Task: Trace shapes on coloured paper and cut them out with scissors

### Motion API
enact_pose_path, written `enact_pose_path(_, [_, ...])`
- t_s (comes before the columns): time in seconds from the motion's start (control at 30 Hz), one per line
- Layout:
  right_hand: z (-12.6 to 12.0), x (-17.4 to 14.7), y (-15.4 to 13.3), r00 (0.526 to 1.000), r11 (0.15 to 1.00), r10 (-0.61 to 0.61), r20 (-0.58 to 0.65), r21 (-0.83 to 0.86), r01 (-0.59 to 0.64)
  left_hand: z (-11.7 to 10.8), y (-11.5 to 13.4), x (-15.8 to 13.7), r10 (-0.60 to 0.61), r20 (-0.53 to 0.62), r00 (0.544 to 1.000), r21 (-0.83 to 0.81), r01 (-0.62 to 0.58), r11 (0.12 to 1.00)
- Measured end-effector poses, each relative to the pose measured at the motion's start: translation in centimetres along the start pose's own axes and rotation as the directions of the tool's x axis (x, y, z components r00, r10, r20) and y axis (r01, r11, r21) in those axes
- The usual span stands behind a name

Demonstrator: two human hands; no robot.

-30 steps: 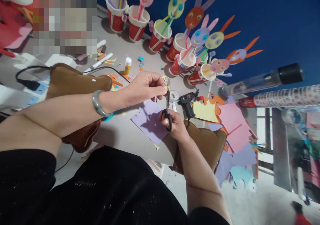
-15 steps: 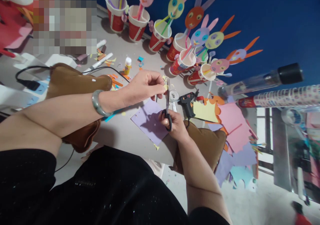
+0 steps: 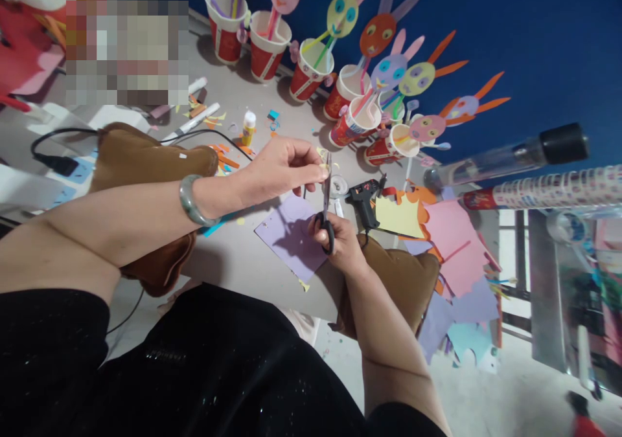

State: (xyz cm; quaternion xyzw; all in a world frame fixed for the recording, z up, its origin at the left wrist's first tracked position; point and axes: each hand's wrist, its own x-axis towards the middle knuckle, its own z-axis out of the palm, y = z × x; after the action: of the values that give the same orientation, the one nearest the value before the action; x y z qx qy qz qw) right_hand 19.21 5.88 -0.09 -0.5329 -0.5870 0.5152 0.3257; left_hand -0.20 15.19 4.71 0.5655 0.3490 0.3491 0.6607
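My right hand (image 3: 340, 241) is closed on the black handles of a pair of scissors (image 3: 328, 194), whose blades point away from me. Beside the blades, my left hand (image 3: 294, 165) pinches a small piece of yellow paper (image 3: 324, 169), mostly hidden by the fingertips. The blades appear to touch or nearly touch that paper. Below both hands lies a purple paper sheet (image 3: 286, 230) with their shadows across it. A roll of clear tape (image 3: 339, 186) rests just beyond the scissors, and a black glue gun (image 3: 363, 202) lies to their right.
Red paper cups (image 3: 265, 55) with paper rabbit faces line the back. A glue stick (image 3: 248, 128) stands among paper scraps. Brown cushions (image 3: 396, 275) flank my forearms. Pink paper (image 3: 457, 243) and yellow paper (image 3: 396, 217) lie right, near a tube of stacked cups (image 3: 544, 188).
My left fingertips have shifted slightly right, closer to the scissor blades, with the yellow paper. My right hand stays in nearly the same place.
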Motion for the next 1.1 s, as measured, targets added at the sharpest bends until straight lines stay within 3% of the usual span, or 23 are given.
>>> enact_pose_path(1.1, [-0.18, 0.01, 0.12, 1.000, 1.000, -0.002, 0.029, 0.012, 0.001, -0.06, 0.04, 0.09, -0.010, 0.001, 1.000, 0.004, 0.010, 1.000])
